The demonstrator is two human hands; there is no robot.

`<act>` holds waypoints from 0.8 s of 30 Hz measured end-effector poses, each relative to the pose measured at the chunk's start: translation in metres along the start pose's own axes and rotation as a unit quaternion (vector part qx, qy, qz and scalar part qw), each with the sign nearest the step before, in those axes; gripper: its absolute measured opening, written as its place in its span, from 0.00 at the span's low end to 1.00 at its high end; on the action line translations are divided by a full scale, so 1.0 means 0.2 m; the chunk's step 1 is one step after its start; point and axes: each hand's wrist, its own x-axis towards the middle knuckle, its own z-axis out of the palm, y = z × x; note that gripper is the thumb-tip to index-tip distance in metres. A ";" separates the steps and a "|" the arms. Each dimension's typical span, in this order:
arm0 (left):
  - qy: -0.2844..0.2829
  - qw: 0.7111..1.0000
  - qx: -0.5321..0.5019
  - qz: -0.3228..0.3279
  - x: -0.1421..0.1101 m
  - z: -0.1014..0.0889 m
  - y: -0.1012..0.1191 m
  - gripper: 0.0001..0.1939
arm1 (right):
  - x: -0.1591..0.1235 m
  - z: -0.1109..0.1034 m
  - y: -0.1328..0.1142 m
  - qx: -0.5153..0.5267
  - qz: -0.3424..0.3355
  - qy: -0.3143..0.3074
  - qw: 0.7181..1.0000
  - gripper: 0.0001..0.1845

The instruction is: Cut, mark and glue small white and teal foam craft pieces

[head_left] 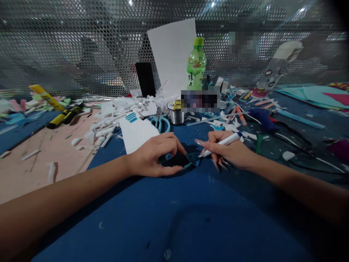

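Perforated metal (109,47) rises behind a blue table (174,218), where a phone (145,80) leans, a green bottle (196,63) stands and white scraps (117,112) crowd beyond the hands. Scissors (159,120) and a spool (177,117) lie past the left hand (155,154), which partly hides a white card (137,133). The bottle is capped; its contents are unclear. Left fingertips pinch a small blue piece (194,158); the right hand (226,150) grips a white marker (228,139), tip close against that piece.

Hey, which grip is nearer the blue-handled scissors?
Left. The left grip is just in front of the scissors; the right grip, holding a white marker, is farther to their right.
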 end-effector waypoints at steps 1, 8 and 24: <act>-0.004 1.000 -0.003 0.001 0.00 0.00 0.00 0.13 | 0.00 0.00 0.00 0.003 0.001 0.000 1.000 0.19; -0.027 1.000 0.008 -0.003 0.02 -0.01 0.00 0.12 | 0.01 0.01 0.00 -0.003 -0.010 0.035 0.999 0.18; -0.038 0.999 0.003 -0.012 0.00 0.00 -0.01 0.11 | -0.01 0.01 -0.01 -0.008 -0.017 0.008 1.000 0.19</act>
